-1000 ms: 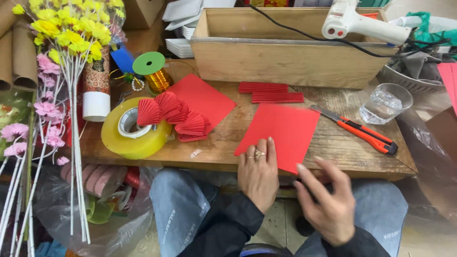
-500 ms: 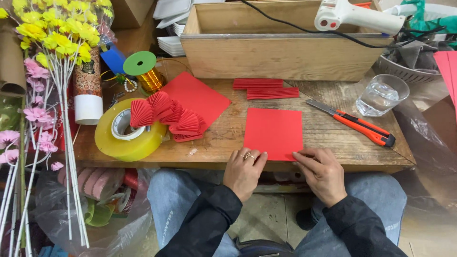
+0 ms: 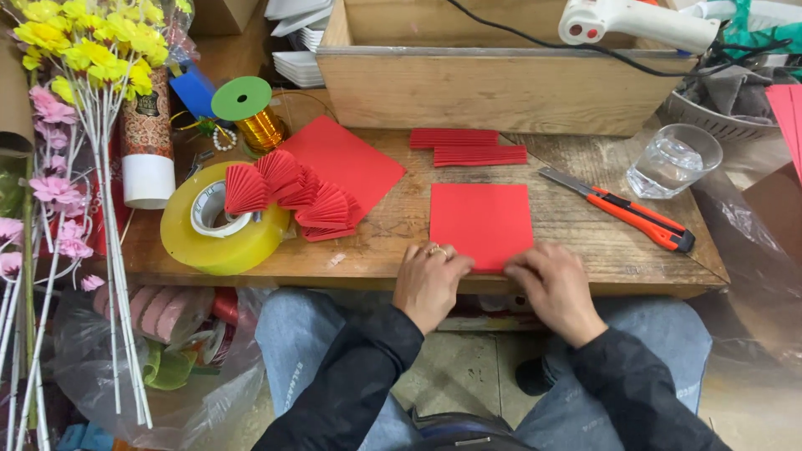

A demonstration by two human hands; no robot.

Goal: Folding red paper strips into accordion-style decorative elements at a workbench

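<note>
A red paper sheet [image 3: 482, 220] lies flat near the front edge of the wooden table [image 3: 585, 242]. My left hand [image 3: 429, 280] pinches its near left corner, fingers curled; a ring shows on one finger. My right hand [image 3: 552, 284] pinches the near right corner in the same way. Both hands sit at the table's front edge, bending the sheet's near edge. To the left lie several folded red paper fans [image 3: 294, 197] and another flat red sheet [image 3: 351, 161]. Pleated red strips [image 3: 469, 147] lie behind the sheet.
A big roll of yellow tape [image 3: 219, 234] sits at the left, a green-topped gold wire spool [image 3: 255, 119] behind it. An orange utility knife [image 3: 631, 215] and a glass of water [image 3: 672, 160] are at the right. A wooden box [image 3: 501, 88] with a glue gun [image 3: 635, 22] stands behind. Artificial flowers [image 3: 83, 58] stand at far left.
The red sheet was slanted and hanging over the edge; it now lies square. My right hand came up from my lap to its near edge, and both hands curled onto that edge.
</note>
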